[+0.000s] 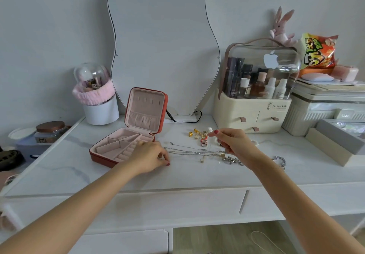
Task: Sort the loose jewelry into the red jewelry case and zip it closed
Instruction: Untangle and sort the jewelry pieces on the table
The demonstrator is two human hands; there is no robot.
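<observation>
The red jewelry case (98, 155) lies open on the white table, showing pink compartments and ring rolls, with its lid (146, 107) standing upright. My left hand (152, 157) rests on the tabletop against the case's right front corner, fingers loosely curled, and nothing shows in it. A heap of gold and coloured rings (198, 135) lies to the right. My right hand (231, 143) reaches over that heap, thumb and forefinger pinched on a small ring at its right edge. Silver chains (187, 151) stretch between my hands. A charm bracelet (231, 160) and a silver bracelet (281, 161) lie near my right wrist.
A wavy mirror (164, 46) stands behind the case, its black cable (183, 119) trailing on the table. A cream cosmetics organiser (252, 113) is at the back right, and a white brush pot (101, 111) at the back left. Grey and beige boxes (333, 145) sit at the far right.
</observation>
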